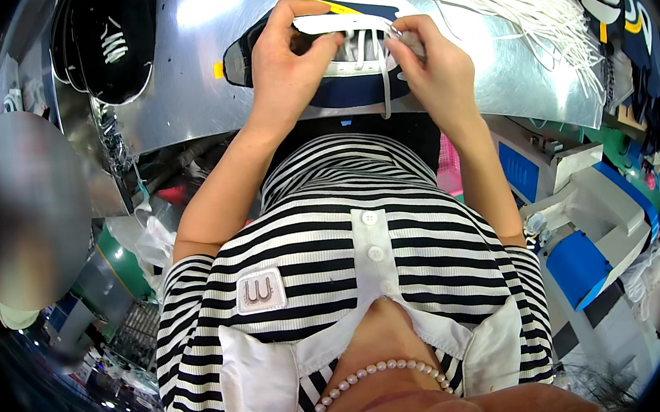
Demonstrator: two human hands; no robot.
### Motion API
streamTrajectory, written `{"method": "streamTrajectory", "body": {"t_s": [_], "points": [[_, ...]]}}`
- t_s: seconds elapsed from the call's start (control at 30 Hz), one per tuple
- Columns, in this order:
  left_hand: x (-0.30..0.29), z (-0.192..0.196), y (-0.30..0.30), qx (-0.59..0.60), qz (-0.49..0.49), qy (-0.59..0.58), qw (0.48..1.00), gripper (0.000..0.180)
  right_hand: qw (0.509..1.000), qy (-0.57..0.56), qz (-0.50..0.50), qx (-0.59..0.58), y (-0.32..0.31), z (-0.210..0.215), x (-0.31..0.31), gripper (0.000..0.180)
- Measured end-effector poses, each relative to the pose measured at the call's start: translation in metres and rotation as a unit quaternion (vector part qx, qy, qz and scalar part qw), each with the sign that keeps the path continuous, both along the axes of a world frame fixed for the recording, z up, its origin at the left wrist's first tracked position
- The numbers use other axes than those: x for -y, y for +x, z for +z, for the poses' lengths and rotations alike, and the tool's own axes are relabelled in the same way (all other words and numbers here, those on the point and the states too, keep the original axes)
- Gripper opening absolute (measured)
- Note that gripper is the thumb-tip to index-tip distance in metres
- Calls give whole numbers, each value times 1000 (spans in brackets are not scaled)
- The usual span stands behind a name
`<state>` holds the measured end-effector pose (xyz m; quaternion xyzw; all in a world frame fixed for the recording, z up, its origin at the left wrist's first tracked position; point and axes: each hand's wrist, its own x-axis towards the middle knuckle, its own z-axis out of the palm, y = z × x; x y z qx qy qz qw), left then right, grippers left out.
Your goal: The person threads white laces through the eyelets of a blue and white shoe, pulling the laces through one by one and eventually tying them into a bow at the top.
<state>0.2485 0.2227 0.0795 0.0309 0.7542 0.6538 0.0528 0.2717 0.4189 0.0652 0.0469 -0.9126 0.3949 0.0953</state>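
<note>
A navy shoe upper (348,93) with a white stripe, yellow trim and a grey end lies sideways on the metal table in front of me. A white shoelace (385,83) crosses its opening through several eyelets, one end hanging over the near side. My left hand (286,65) grips the far white eyelet strip (341,23), fingers over it and thumb inside the opening. At the strip's right end, my right hand (437,63) is closed, thumb and forefinger pinching the lace by the eyelets. The exact fingertip contact there is partly hidden.
The metal table (187,93) ends in a curved edge near my body. A bundle of white laces (508,2) spreads at the far right. Black shoes (108,49) stand at left, more navy uppers (641,37) at right. A blue-and-grey machine (585,254) stands lower right.
</note>
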Motion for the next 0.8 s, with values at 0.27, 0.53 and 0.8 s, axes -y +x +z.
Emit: {"method": "streamTrajectory", "body": {"t_s": [0.27, 0.53, 0.8], "points": [[23, 27, 9, 51, -76, -53, 994, 38, 994, -93, -49, -28, -3, -10, -4, 22], [-2, 20, 25, -212, -92, -420, 877, 25, 1000, -2, 8, 30, 38, -5, 15, 14], [5, 10, 1, -276, -23, -349, 895, 20, 967, 10, 250, 56, 79, 16, -3, 14]]}}
